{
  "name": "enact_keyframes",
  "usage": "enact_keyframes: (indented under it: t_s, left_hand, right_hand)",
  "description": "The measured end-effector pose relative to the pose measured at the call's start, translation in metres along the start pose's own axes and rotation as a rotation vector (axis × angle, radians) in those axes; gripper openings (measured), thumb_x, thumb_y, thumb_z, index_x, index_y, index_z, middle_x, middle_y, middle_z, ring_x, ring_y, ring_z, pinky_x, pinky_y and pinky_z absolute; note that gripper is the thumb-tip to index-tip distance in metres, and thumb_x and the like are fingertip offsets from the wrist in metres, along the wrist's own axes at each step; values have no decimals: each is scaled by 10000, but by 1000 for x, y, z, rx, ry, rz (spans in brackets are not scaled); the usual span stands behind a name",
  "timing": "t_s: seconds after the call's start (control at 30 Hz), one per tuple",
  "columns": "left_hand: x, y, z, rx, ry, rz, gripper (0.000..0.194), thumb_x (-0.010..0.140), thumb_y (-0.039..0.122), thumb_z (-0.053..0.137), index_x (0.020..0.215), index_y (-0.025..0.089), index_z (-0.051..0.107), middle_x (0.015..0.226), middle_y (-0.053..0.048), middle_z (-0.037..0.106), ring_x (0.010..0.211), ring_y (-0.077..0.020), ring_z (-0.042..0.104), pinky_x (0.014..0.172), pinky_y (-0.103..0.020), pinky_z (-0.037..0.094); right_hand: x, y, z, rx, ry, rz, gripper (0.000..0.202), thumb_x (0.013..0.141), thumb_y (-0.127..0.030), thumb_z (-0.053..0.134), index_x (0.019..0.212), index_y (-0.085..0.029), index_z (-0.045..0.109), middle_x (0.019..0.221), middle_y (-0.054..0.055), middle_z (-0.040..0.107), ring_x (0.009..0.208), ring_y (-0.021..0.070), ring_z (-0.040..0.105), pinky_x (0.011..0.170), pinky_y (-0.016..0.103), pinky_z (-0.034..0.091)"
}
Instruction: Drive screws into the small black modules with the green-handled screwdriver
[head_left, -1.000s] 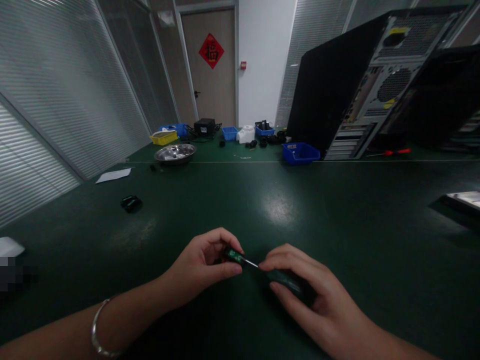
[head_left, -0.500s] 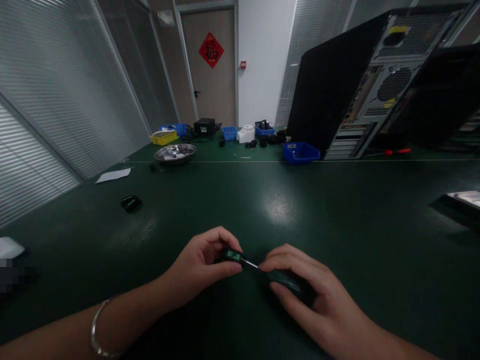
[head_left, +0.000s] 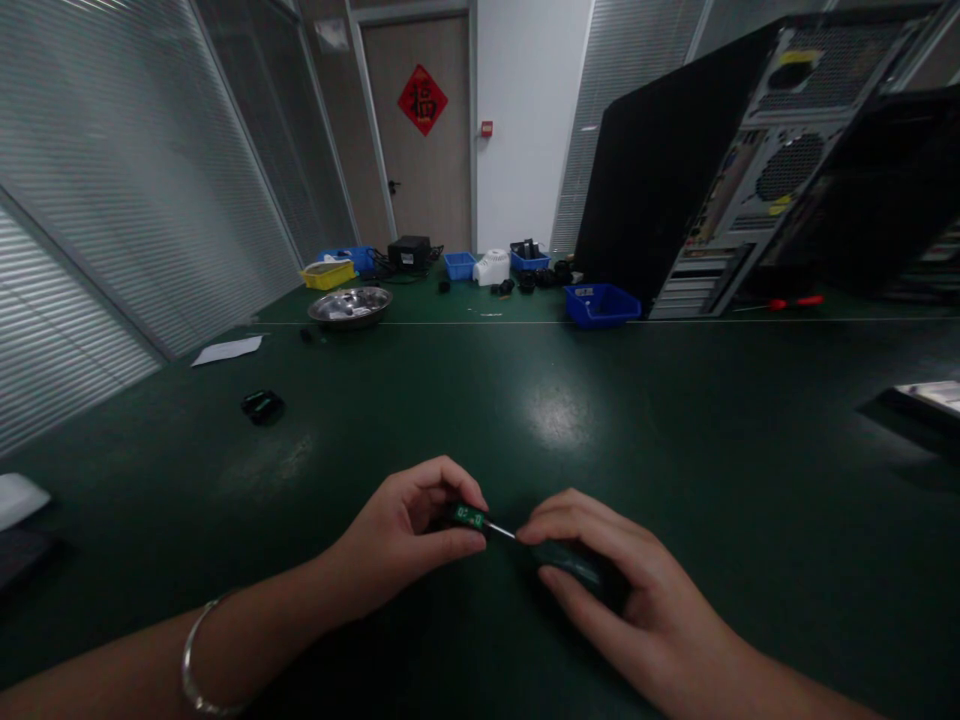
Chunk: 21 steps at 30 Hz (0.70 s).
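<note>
Tool shaft [head_left: 501,530]: shiny mtl; handle [head_left: 571,562]: glossy, plas.-look. Bowl [head_left: 351,308] @ 11 o'clk: polished mtl. Bin [head_left: 600,306] @ 1 o'clk: smooth plas. Tabletop [head_left: 420,400]: semi-gloss.

Two hands at work over a green tabletop [head_left: 420,400]. Left hand [head_left: 397,535], silver bracelet [head_left: 193,655] at the wrist: thumb and fingers pinch a small dark part with a green face [head_left: 470,516]. Right hand [head_left: 641,580]: fingers enclose the dark handle of a slender tool [head_left: 502,530], whose metal shaft slopes up leftward to the right end of the part. Left, beyond the hands: a small black object [head_left: 262,406] and a white sheet [head_left: 227,350]. Far left: a metal bowl [head_left: 349,322], near a yellow tray [head_left: 330,278]. Far right: a blue bin [head_left: 604,313] beside a computer tower [head_left: 667,170].
</note>
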<state>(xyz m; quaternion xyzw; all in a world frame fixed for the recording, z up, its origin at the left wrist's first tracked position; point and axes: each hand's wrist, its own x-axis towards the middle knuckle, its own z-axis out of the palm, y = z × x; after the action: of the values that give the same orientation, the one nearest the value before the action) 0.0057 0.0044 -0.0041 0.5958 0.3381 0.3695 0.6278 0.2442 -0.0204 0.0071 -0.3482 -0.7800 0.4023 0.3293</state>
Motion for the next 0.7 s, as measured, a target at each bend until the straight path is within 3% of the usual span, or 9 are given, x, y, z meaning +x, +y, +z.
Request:
enact_keyframes:
  t_s: [0.7]
  left_hand:
    - [1, 5, 2, -44, 31, -31, 190, 798, 140, 740, 947, 164, 625, 878, -7, 611, 830, -149, 553, 744, -284, 410]
  right_hand:
    - [-1, -2, 0, -20, 61, -2, 232, 920, -105, 547, 1064, -262, 639, 1012, 27, 673, 946, 184, 662, 809, 300, 536]
